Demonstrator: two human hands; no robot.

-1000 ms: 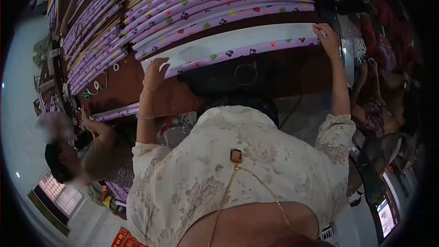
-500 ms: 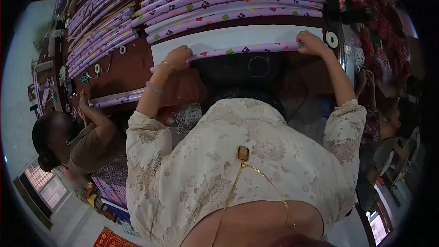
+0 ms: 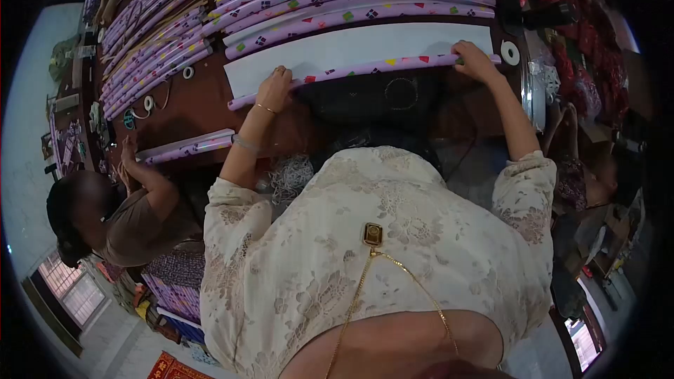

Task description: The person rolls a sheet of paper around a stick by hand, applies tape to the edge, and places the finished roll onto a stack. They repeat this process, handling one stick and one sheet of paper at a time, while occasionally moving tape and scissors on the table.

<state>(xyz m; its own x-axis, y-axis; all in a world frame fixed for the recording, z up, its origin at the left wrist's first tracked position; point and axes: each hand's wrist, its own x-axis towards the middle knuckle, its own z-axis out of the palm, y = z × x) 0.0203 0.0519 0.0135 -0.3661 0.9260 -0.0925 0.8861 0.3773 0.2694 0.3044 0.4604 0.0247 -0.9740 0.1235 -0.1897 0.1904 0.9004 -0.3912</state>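
A sheet of purple patterned paper lies white side up (image 3: 365,48) on the brown table, its near edge rolled into a thin purple tube (image 3: 372,68). Near the tube's left end, my left hand (image 3: 275,89) has its fingers closed around it. Toward the right end, my right hand (image 3: 474,63) grips the same tube, the fingers bent over it. Between my hands the tube runs at a slight slant, higher on the right. Just beyond the sheet lie several finished-looking purple rolls (image 3: 358,15).
A white tape roll (image 3: 510,53) sits right of the sheet. More purple rolls (image 3: 158,74) and scissors (image 3: 129,120) lie at the left. A co-worker (image 3: 133,210) sits at the left with another roll (image 3: 189,147); another person (image 3: 586,175) is at the right.
The tube and both my hands have moved slightly away from me, the right one more. More of the tube shows beyond my right hand, and the white sheet's far edge has shifted away.
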